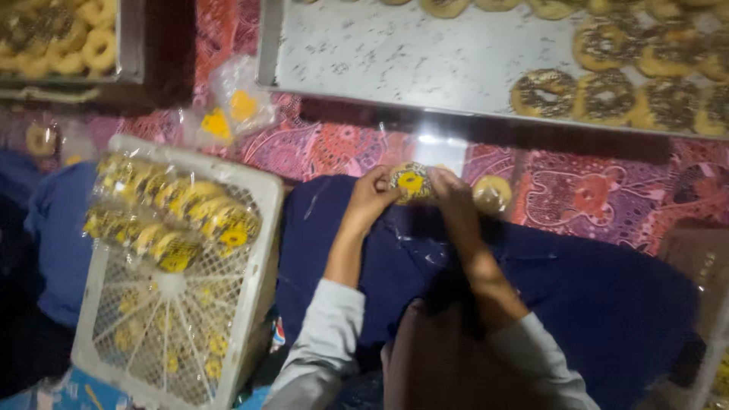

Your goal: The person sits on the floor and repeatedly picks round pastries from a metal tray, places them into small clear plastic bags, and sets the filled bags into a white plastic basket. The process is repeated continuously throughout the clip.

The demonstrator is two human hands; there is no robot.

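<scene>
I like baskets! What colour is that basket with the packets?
White basket, seen in the head view.

- Your basket [250,228] sits at left, wrapped doughnuts [171,216] in it.
- The tray [410,61] lies far, doughnuts [607,95] on its right part.
- A wrapped doughnut [411,182] sits between your hands.

A white plastic basket [262,228] stands at the left, holding rows of wrapped doughnuts [171,216] with yellow labels. Beyond it lie empty clear bags [231,110] with yellow stickers on a pink patterned cloth [319,148]. A long metal tray [410,61] at the top carries ring doughnuts with dark sprinkles [607,95] at its right end. A second tray [129,45] in the top left corner holds more doughnuts [57,38]. One unwrapped doughnut [492,193] lies on the edge of a dark blue cloth [592,288].
</scene>
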